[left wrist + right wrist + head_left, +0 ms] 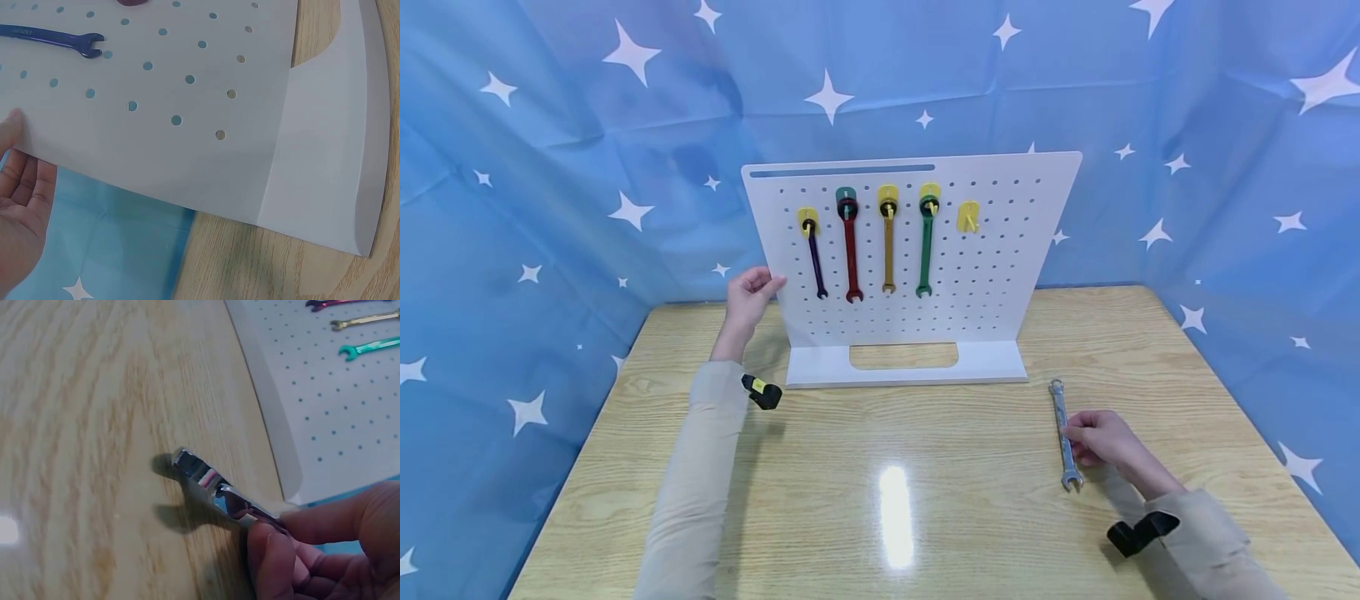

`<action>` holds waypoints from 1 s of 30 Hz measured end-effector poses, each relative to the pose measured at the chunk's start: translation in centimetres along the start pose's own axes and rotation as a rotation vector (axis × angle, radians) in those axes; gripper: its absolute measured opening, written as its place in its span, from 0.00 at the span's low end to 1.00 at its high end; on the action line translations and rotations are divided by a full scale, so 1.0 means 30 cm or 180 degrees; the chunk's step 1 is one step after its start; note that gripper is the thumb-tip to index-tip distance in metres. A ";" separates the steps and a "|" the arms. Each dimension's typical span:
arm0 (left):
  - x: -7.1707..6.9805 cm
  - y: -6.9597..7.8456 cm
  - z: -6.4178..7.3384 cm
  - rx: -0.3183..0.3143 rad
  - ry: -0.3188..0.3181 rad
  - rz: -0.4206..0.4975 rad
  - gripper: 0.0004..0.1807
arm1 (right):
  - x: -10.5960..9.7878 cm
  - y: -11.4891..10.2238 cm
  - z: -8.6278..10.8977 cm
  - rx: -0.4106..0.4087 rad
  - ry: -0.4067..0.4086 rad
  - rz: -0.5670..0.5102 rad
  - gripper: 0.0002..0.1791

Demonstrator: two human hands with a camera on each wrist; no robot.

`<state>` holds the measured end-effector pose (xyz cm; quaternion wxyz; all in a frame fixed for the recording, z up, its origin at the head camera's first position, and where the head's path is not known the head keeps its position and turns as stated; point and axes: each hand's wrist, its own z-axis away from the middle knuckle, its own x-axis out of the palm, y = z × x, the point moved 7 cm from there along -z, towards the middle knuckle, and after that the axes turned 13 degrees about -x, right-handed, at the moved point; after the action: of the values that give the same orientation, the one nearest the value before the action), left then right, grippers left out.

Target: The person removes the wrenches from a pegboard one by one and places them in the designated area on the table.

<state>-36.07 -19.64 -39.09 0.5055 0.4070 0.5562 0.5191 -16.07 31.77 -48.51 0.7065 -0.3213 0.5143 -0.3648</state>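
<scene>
My left hand [749, 302] pinches the left edge of a white pegboard [985, 300], thumb on its front and fingers behind. On the right, my right hand [1099, 438] holds a silver wrench [1063, 433] by the middle of its shaft, between thumb and fingers. Its open end points toward me and its ring end toward the board. In the right wrist view the open jaw of the silver wrench [203, 475] casts a shadow on the wood. Hanging on the board are a purple wrench [816, 262], a red wrench [851, 258], a gold wrench [889, 250] and a green wrench [926, 250].
A yellow hook [968, 218] to the right of the green wrench holds nothing. The pegboard stands on a flat base [820, 367] at the back of the wooden table [820, 483]. Blue star-patterned cloth [587, 167] hangs behind and along both sides.
</scene>
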 end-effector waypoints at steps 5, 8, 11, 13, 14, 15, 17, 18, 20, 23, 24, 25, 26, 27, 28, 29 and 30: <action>-0.001 -0.002 0.002 0.0007 0.0005 0.0022 0.11 | -0.003 -0.014 -0.001 -0.0064 0.0006 0.0225 0.08; 0.000 -0.002 0.004 0.0017 0.0004 0.0018 0.10 | -0.003 -0.019 -0.002 -0.0058 0.0005 0.0307 0.08; 0.003 -0.003 0.004 0.0006 -0.0010 0.0030 0.09 | -0.005 -0.017 -0.003 -0.0022 -0.0026 0.0385 0.07; 0.004 -0.004 0.003 0.0001 -0.0022 0.0037 0.08 | -0.006 -0.016 -0.005 -0.0002 -0.0070 0.0420 0.07; 0.004 -0.004 0.003 0.0003 -0.0024 0.0039 0.07 | -0.007 -0.016 -0.007 0.0000 -0.0093 0.0434 0.06; 0.004 -0.004 0.002 0.0000 -0.0021 0.0041 0.07 | -0.008 -0.015 -0.010 -0.0007 -0.0119 0.0436 0.06; 0.004 -0.002 0.002 0.0007 -0.0020 0.0044 0.07 | -0.010 -0.015 -0.014 0.0008 -0.0160 0.0444 0.06; 0.003 -0.001 0.002 0.0013 -0.0020 0.0042 0.07 | -0.012 -0.016 -0.017 0.0007 -0.0173 0.0450 0.06; 0.003 0.001 0.002 0.0029 -0.0014 0.0037 0.08 | -0.015 -0.017 -0.022 -0.0007 -0.0196 0.0478 0.07; 0.002 0.003 0.000 0.0048 -0.0009 0.0042 0.10 | -0.021 -0.018 -0.027 -0.0013 -0.0197 0.0531 0.07; 0.002 0.003 -0.001 0.0055 -0.0010 0.0038 0.10 | -0.022 -0.019 -0.028 -0.0027 -0.0198 0.0545 0.07; 0.001 0.002 -0.002 0.0060 -0.0009 0.0035 0.08 | -0.024 -0.018 -0.030 -0.0024 -0.0193 0.0556 0.07; 0.001 0.001 -0.004 0.0057 -0.0006 0.0022 0.09 | -0.026 -0.017 -0.032 -0.0015 -0.0189 0.0567 0.07; 0.001 0.000 -0.005 0.0053 -0.0011 0.0019 0.09 | -0.027 -0.016 -0.033 -0.0012 -0.0178 0.0574 0.08; 0.001 -0.001 -0.005 0.0051 -0.0014 0.0018 0.09 | -0.028 -0.015 -0.034 -0.0003 -0.0168 0.0582 0.08; 0.001 -0.001 -0.005 0.0045 -0.0010 0.0014 0.10 | -0.028 -0.015 -0.036 0.0006 -0.0158 0.0591 0.08; 0.001 -0.001 -0.004 0.0043 -0.0010 0.0007 0.10 | -0.029 -0.015 -0.037 0.0012 -0.0148 0.0601 0.08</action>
<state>-36.20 -19.64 -39.12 0.5030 0.4118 0.5585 0.5152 -17.41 32.18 -48.02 0.7501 -0.2785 0.5251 -0.2900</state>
